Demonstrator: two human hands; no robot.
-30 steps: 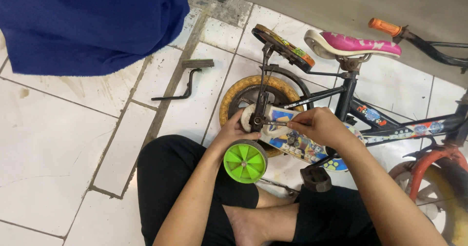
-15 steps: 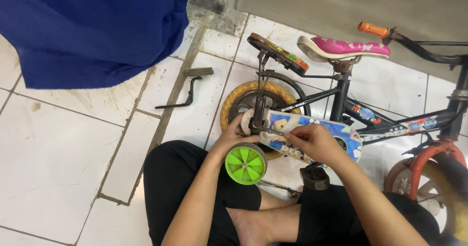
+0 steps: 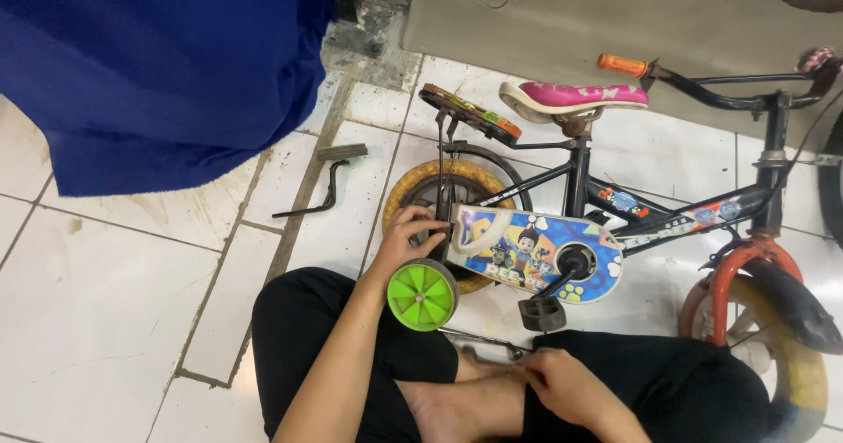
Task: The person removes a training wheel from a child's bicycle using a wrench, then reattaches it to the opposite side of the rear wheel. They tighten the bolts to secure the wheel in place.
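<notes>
A small child's bicycle (image 3: 667, 219) stands upright on the white tiled floor in front of me. My left hand (image 3: 411, 234) is curled around the bracket at the rear axle, just above the green training wheel (image 3: 422, 295) and beside the yellow-tyred rear wheel (image 3: 413, 184). My right hand (image 3: 562, 386) is low by my bare foot, its fingers at the end of a thin metal rod (image 3: 481, 339) on the floor; whether it grips the rod is unclear. The colourful cartoon chain guard (image 3: 527, 250) and a black pedal (image 3: 542, 313) lie between my hands.
A loose black crank arm with pedal (image 3: 320, 193) lies on the tiles to the left. A large blue cloth (image 3: 158, 65) covers the upper left. The pink seat (image 3: 575, 96), orange handlebar grip (image 3: 622, 64) and front wheel (image 3: 790, 355) are on the right.
My right hand has left the chain guard area and dropped down to my foot. My left hand stays at the rear axle.
</notes>
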